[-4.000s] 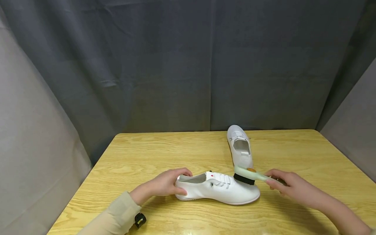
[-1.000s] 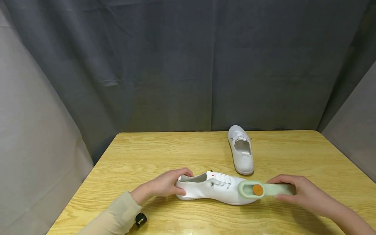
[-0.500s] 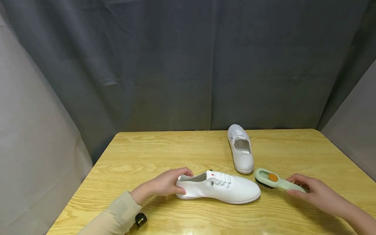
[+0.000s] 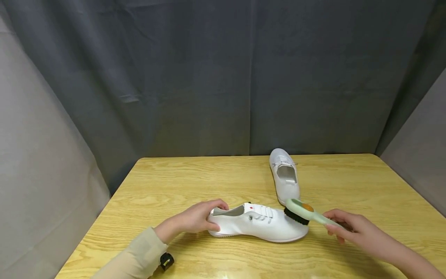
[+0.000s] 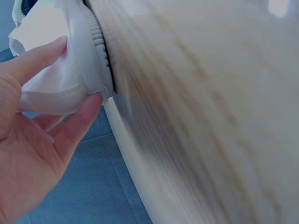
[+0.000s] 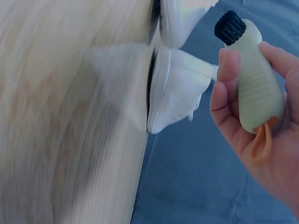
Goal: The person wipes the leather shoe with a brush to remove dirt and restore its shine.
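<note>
A white sneaker [image 4: 251, 224] lies sideways on the table, toe to the right. My left hand [image 4: 195, 217] grips its heel, thumb on the near side and fingers round the back; the left wrist view shows the thumb and fingertips on the heel [image 5: 56, 93]. In my right hand [image 4: 355, 230] is a pale green shoe brush [image 4: 299, 209] with an orange button, held by its handle. Its black bristles [image 4: 295, 217] are right at the sneaker's toe. An orange loop [image 6: 262, 144] hangs from the handle's end in the right wrist view.
Behind the toe stands a second white sneaker [image 4: 285, 176], pointing to the back of the wooden table [image 4: 181, 178]. A dark grey curtain [image 4: 195, 85] hangs behind the table. A small black object [image 4: 166, 261] shows beside the left sleeve.
The brush left the toe for a spot to its right half a second ago, and is now back over the toe with its bristles tilted into view. The left hand and both sneakers keep their places.
</note>
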Action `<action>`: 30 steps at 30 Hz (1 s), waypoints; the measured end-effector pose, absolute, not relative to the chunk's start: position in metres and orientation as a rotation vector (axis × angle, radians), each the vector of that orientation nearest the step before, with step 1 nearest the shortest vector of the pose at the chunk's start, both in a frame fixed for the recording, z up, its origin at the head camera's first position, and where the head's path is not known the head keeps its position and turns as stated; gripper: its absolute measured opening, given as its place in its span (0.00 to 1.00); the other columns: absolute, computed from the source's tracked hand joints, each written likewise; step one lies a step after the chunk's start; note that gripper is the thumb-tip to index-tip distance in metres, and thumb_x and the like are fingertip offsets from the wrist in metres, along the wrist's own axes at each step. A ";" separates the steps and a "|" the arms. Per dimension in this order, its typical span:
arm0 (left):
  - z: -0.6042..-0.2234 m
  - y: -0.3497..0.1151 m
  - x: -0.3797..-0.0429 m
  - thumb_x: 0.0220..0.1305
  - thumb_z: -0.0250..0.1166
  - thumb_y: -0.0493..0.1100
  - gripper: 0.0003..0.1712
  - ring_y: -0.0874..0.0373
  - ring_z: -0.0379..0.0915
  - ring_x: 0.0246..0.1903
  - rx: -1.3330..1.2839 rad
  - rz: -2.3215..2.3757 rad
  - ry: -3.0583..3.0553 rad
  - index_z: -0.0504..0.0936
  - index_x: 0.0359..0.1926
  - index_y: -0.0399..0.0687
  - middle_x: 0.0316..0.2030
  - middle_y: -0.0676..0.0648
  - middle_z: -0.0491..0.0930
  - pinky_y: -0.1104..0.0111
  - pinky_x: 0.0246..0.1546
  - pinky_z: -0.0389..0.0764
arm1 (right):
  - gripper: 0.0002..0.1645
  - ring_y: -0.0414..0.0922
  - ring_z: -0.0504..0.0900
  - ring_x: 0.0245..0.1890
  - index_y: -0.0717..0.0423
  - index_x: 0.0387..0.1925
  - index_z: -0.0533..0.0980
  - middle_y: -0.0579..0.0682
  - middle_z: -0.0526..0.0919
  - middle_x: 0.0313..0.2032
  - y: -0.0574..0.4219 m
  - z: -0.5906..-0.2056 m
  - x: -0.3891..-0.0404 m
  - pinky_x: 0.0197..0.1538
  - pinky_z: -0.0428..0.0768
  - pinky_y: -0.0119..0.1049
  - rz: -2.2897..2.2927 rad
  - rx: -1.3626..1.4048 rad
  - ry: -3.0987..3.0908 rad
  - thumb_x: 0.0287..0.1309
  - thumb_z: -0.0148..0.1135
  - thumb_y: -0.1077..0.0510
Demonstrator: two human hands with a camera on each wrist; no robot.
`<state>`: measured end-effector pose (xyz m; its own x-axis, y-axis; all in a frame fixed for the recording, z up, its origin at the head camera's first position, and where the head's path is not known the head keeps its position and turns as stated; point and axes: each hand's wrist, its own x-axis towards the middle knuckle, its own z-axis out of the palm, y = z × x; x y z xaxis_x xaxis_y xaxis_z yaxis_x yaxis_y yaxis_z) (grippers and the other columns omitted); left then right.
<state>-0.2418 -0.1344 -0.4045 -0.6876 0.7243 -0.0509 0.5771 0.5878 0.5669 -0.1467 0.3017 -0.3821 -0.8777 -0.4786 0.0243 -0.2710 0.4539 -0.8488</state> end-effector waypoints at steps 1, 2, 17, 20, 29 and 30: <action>-0.405 -0.134 -0.242 0.56 0.74 0.43 0.30 0.60 0.70 0.54 1.065 0.766 2.538 0.72 0.58 0.59 0.57 0.52 0.75 0.64 0.52 0.71 | 0.15 0.44 0.74 0.23 0.70 0.52 0.70 0.53 0.76 0.29 0.299 -0.382 -0.147 0.25 0.75 0.38 -1.370 -0.647 2.488 0.72 0.49 0.61; -0.404 -0.134 -0.241 0.56 0.74 0.43 0.30 0.60 0.70 0.54 1.061 0.770 2.534 0.72 0.58 0.59 0.57 0.52 0.75 0.64 0.52 0.71 | 0.16 0.43 0.74 0.23 0.69 0.52 0.71 0.51 0.76 0.29 0.298 -0.383 -0.147 0.25 0.75 0.38 -1.339 -0.632 2.498 0.72 0.50 0.60; -0.403 -0.134 -0.241 0.55 0.74 0.43 0.31 0.59 0.70 0.54 1.066 0.751 2.554 0.72 0.58 0.60 0.56 0.52 0.75 0.64 0.52 0.71 | 0.17 0.45 0.70 0.18 0.66 0.45 0.71 0.50 0.72 0.25 0.339 -0.396 -0.146 0.23 0.71 0.37 -1.142 -0.393 2.512 0.74 0.47 0.54; -0.403 -0.134 -0.242 0.55 0.74 0.43 0.31 0.59 0.70 0.54 1.060 0.750 2.554 0.72 0.58 0.60 0.56 0.52 0.75 0.64 0.52 0.71 | 0.18 0.44 0.71 0.19 0.67 0.46 0.71 0.50 0.73 0.27 0.332 -0.391 -0.148 0.23 0.72 0.37 -1.155 -0.385 2.551 0.75 0.46 0.54; -0.404 -0.134 -0.241 0.55 0.74 0.43 0.30 0.60 0.71 0.53 1.065 0.764 2.546 0.72 0.58 0.60 0.56 0.53 0.75 0.64 0.53 0.71 | 0.18 0.42 0.72 0.20 0.66 0.49 0.72 0.51 0.75 0.30 0.289 -0.379 -0.163 0.23 0.71 0.35 -1.180 -0.496 2.567 0.74 0.48 0.54; -0.404 -0.134 -0.241 0.55 0.74 0.43 0.30 0.60 0.70 0.54 1.066 0.767 2.544 0.72 0.57 0.60 0.56 0.53 0.75 0.64 0.53 0.71 | 0.18 0.42 0.72 0.20 0.66 0.49 0.72 0.51 0.75 0.29 0.286 -0.379 -0.165 0.23 0.71 0.35 -1.176 -0.500 2.565 0.74 0.48 0.54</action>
